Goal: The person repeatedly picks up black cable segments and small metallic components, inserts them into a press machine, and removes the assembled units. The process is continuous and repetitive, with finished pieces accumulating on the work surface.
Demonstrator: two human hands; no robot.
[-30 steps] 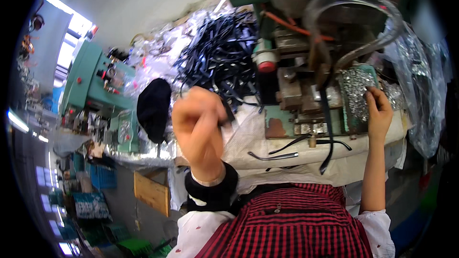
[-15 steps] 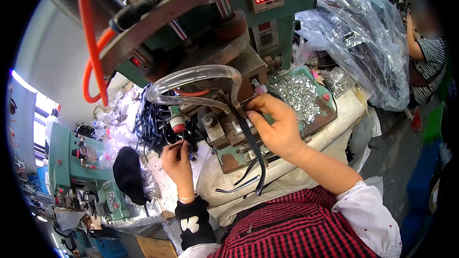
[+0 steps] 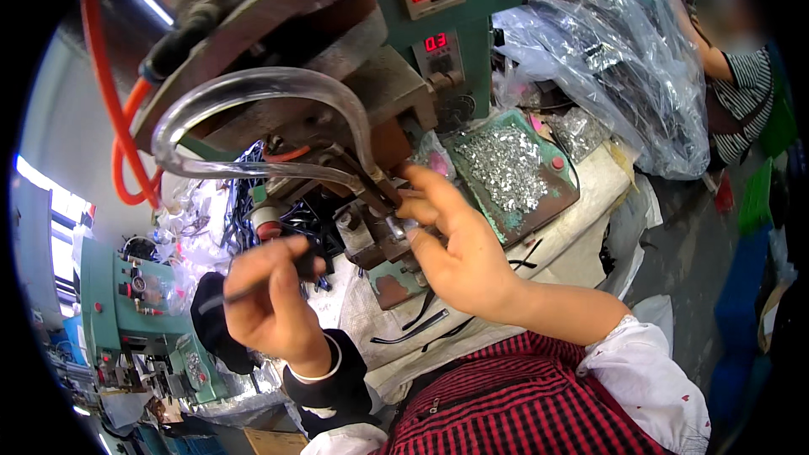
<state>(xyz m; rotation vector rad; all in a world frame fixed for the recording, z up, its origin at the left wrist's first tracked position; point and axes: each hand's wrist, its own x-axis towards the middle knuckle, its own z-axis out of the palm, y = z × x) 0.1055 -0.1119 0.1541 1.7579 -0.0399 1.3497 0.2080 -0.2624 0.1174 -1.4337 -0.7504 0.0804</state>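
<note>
My left hand (image 3: pixel 274 307), blurred by motion, is closed on a thin dark strip that looks like an eyeglass temple (image 3: pixel 243 293); its pale end sticks out to the left. My right hand (image 3: pixel 459 248) reaches to the metal fixture (image 3: pixel 371 240) under the press, fingers curled and thumb low beside a small shiny metal part. Whatever those fingers grip is hidden. Below the fixture, black eyeglass temples (image 3: pixel 410 328) lie on the pale cloth, and dark tips (image 3: pixel 526 263) show just right of my right hand.
A clear hose (image 3: pixel 265 80) arches over the fixture from the green press (image 3: pixel 476 8). To the right stands a tray (image 3: pixel 539 217) of small silvery pieces. A red button (image 3: pixel 268 229) sits left of the fixture. Another person (image 3: pixel 742 105) is at the far right.
My left hand has moved left and nearer with the dark strip. The long black temple no longer hangs from the fixture. Dark tips now show right of my right hand. The view has shifted.
</note>
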